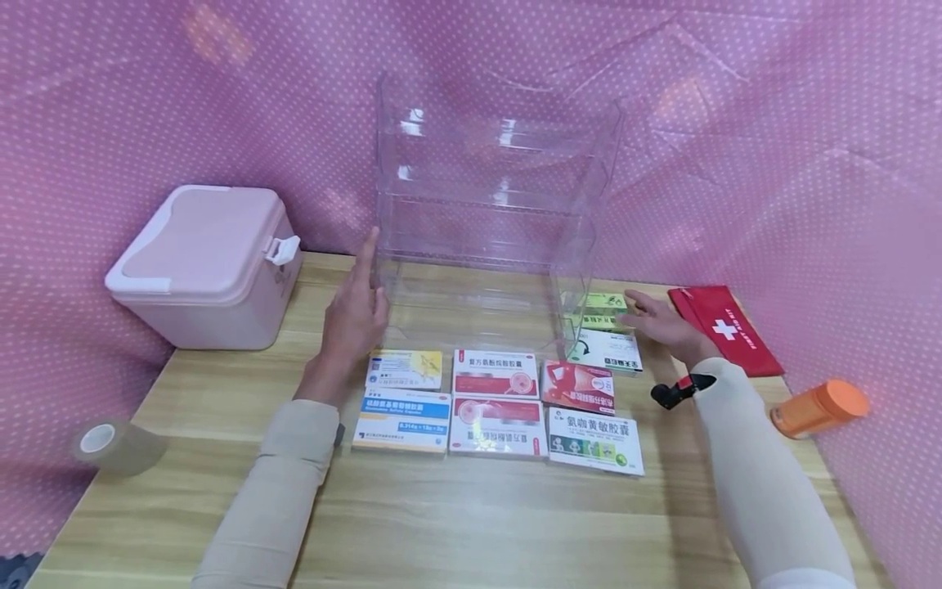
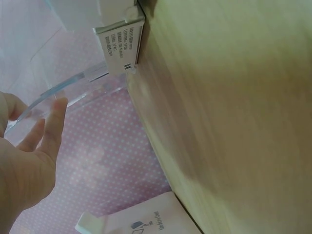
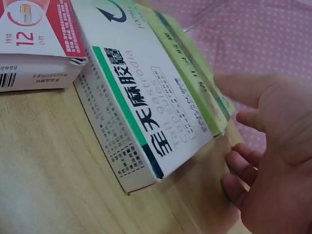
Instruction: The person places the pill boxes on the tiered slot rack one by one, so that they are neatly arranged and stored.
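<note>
A clear stepped plastic rack [image 1: 478, 213] stands at the back of the table. My left hand [image 1: 353, 315] is at its left side, index finger pointing up along the wall; in the left wrist view the fingertips [image 2: 59, 105] touch the clear panel. My right hand [image 1: 666, 327] has its fingers spread beside a green-yellow medicine box [image 1: 603, 304] and a white medicine box with a green stripe [image 1: 607, 350]. In the right wrist view a finger reaches to the edge of the green-yellow box [image 3: 195, 73]; whether it touches cannot be seen surely.
Several medicine boxes [image 1: 495, 372] lie in two rows before the rack. A pink medicine case [image 1: 206, 270] and a tape roll [image 1: 121, 446] are at the left. To the right are a red first aid pouch [image 1: 728, 327] and an orange bottle [image 1: 817, 409]. A pink dotted cloth surrounds the table.
</note>
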Demonstrator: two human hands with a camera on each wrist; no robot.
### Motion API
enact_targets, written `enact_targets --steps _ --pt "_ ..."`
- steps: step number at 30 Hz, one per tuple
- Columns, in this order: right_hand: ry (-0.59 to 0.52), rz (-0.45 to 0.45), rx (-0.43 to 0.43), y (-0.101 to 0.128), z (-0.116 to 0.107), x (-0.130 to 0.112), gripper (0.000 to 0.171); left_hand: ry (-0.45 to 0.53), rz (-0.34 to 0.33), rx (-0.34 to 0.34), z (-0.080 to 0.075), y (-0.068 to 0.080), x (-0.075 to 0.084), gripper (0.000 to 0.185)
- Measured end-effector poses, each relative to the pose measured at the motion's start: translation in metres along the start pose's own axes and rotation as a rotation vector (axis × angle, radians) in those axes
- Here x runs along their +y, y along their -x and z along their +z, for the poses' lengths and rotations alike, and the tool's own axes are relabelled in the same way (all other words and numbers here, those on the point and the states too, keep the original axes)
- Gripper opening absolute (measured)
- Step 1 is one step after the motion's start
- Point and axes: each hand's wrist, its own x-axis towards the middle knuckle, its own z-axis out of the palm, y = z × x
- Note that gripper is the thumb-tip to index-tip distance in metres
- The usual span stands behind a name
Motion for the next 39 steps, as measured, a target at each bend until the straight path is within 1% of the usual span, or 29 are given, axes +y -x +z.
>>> enact_targets --steps 2,6,11,17,20,26,29,32,39 --pt "0.017 0.005 0.005 -0.001 0.001 -0.001 0.090 0.000 -0.002 -0.002 0.001 0.000 0.000 0.093" --pt "0.028 -0.015 0.019 -0.002 0.002 -0.004 0.086 -0.004 -0.003 -0.003 0.001 -0.001 -0.002 0.094" --pt "-0.022 -0.033 0.047 -0.002 0.004 -0.002 0.083 -0.011 0.002 0.008 0.001 -0.001 -0.002 0.093" --pt "-0.136 -0.056 0.134 0.000 0.010 0.007 0.086 -0.015 0.003 0.016 0.001 -0.001 -0.001 0.092" --pt "-0.158 -0.070 0.162 0.001 0.012 0.009 0.082 -0.017 0.005 0.020 0.001 0.000 -0.001 0.092" --pt "-0.164 -0.080 0.202 0.004 0.011 0.015 0.071 -0.012 0.001 0.015 0.002 0.000 -0.002 0.094" --pt "-0.175 -0.102 0.217 0.003 0.011 0.018 0.069 -0.011 0.004 0.016 0.002 0.000 -0.002 0.094" --pt "-0.208 -0.119 0.227 0.003 0.011 0.019 0.068 -0.012 0.006 0.022 0.002 0.000 -0.002 0.094" --pt "-0.214 -0.110 0.245 0.007 0.015 0.018 0.067 -0.023 0.009 0.030 0.003 0.000 -0.003 0.093"
